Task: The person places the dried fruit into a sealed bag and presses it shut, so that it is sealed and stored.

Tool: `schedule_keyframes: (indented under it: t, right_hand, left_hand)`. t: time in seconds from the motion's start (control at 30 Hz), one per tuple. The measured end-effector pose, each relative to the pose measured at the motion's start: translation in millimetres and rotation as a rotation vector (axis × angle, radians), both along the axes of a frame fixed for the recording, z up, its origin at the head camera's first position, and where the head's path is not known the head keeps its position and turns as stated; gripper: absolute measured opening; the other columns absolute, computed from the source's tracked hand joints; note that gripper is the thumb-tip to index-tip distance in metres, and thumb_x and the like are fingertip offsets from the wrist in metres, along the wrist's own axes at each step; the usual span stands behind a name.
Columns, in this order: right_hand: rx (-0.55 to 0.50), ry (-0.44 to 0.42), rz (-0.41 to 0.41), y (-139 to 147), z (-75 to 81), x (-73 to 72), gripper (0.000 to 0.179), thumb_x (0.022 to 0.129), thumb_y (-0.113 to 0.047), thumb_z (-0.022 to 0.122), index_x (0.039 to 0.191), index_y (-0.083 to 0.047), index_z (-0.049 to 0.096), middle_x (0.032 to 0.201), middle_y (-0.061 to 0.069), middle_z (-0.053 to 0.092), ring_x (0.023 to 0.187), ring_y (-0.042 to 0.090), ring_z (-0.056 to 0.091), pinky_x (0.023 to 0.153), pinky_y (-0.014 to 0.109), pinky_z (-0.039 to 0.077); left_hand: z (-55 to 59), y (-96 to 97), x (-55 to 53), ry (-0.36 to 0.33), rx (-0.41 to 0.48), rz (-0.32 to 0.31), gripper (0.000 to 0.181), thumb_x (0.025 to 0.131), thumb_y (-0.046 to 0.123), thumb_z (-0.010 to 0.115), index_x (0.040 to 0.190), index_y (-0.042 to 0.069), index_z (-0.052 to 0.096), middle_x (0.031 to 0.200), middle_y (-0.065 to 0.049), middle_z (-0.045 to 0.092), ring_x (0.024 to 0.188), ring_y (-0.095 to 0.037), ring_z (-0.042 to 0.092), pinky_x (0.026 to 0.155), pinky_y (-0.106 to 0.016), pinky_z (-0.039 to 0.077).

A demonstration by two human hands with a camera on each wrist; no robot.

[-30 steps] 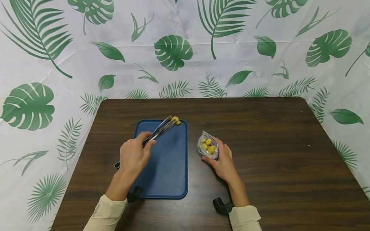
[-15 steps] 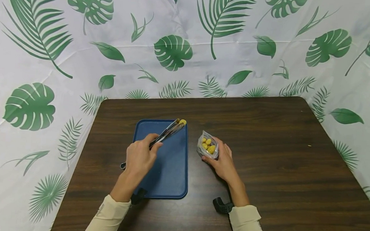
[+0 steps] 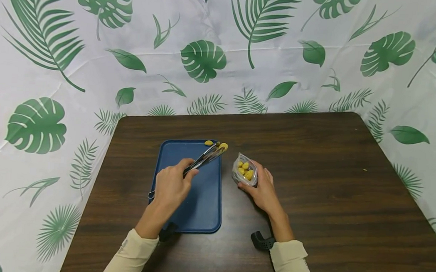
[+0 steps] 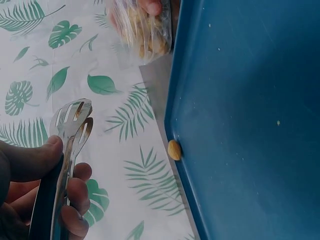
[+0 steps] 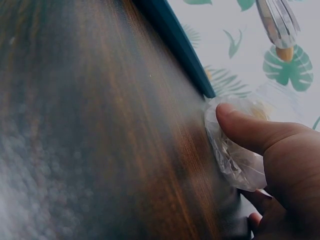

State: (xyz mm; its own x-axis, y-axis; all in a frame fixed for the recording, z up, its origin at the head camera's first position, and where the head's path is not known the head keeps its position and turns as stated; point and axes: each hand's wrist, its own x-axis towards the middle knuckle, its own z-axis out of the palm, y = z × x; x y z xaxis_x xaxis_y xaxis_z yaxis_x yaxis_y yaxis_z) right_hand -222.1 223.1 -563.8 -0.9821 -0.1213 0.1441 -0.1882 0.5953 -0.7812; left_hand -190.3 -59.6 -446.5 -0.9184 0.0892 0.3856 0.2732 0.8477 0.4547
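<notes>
My left hand (image 3: 171, 185) grips metal tongs (image 3: 203, 159) with dark handles, held above the tray's upper right part. Between the tong tips is a small yellow nut-like piece (image 3: 223, 146), seen also in the right wrist view as a yellow-brown piece (image 5: 285, 53). Another such piece (image 3: 208, 143) lies at the far edge of the blue tray (image 3: 201, 197); the left wrist view shows that lone piece (image 4: 174, 150) against the rim. To the tray's right, my right hand (image 3: 264, 193) holds a clear plastic bag (image 3: 235, 176) upright, mouth open, with several yellow pieces (image 3: 246, 171) inside.
Everything stands on a dark wood-grain table (image 3: 330, 193). A white cloth (image 3: 150, 78) with green leaf prints hangs behind it. One tiny yellowish speck (image 3: 365, 170) lies far right on the table. Each wrist wears a black mount (image 3: 262, 242).
My left hand has moved the tongs rightward across the tray's far edge toward the bag, carrying a yellow piece. One piece stays behind on the tray. My right hand and the bag hold still.
</notes>
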Motion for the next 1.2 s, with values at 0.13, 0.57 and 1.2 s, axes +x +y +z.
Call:
schedule_keyframes:
  t: [0.13,0.57,1.2]
  right_hand:
    - [0.004,-0.001,-0.001,0.4,-0.2,-0.4,0.086,0.087,-0.028,0.085,0.155,-0.007,0.037,0.148,0.021,0.055,0.140,0.042,0.046,0.124,0.060,0.011]
    - [-0.006,0.014,0.001,0.6,0.7,0.1,0.086,0.086,-0.026,0.086,0.154,-0.004,0.037,0.148,0.022,0.054,0.140,0.043,0.045,0.124,0.060,0.011]
    - [-0.005,0.018,-0.005,0.0,2.4,0.6,0.086,0.085,-0.025,0.086,0.154,-0.007,0.038,0.146,0.021,0.055,0.140,0.043,0.045,0.125,0.060,0.011]
  left_hand:
    - [-1.6,5.4,1.2,-0.002,0.001,-0.012,0.026,0.091,0.023,0.079,0.112,0.007,0.076,0.067,-0.007,0.069,0.047,-0.013,0.037,0.048,-0.028,0.028]
    - [-5.0,26.9,5.7,-0.038,-0.002,-0.076,0.026,0.091,0.025,0.079,0.112,0.010,0.076,0.067,-0.004,0.071,0.047,-0.011,0.039,0.048,-0.028,0.031]
    - [-12.8,35.1,-3.0,-0.053,-0.018,-0.091,0.030,0.092,0.028,0.078,0.114,0.009,0.075,0.071,-0.006,0.073,0.049,-0.013,0.045,0.049,-0.031,0.038]
